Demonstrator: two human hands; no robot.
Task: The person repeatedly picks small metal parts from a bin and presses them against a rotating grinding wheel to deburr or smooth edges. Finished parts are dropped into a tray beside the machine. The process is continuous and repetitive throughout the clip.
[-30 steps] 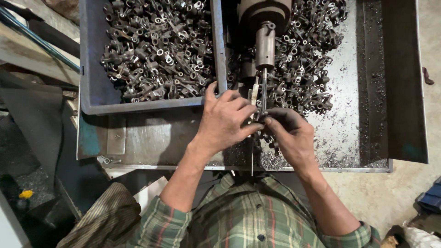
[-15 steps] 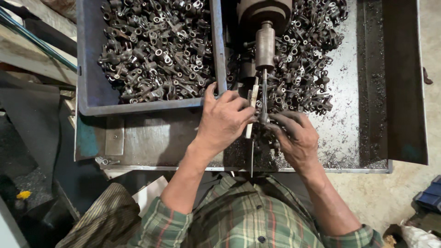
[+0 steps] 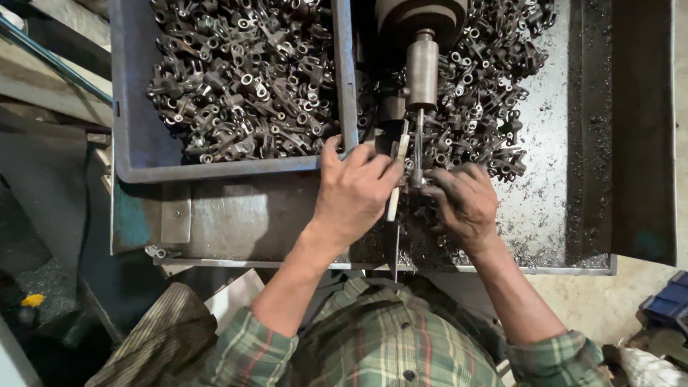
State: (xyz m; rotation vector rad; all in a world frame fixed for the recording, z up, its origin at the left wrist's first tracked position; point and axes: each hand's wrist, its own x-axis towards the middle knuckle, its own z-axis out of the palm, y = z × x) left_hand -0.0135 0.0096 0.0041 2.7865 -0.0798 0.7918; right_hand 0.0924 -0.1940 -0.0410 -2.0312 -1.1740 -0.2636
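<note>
Both hands, left (image 3: 355,190) and right (image 3: 462,201), steady a small part under the spindle (image 3: 421,72) mid-frame, grips closed but contents hidden; drilling seems underway.

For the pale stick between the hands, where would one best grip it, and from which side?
Probably the stick's lower end, from the person's side: it runs lengthwise toward them, its upper end crowded by the spindle, left hand and right hand.

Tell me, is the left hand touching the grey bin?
Touching. The head view shows the left hand's fingertips resting on the grey bin's near rim.
</note>
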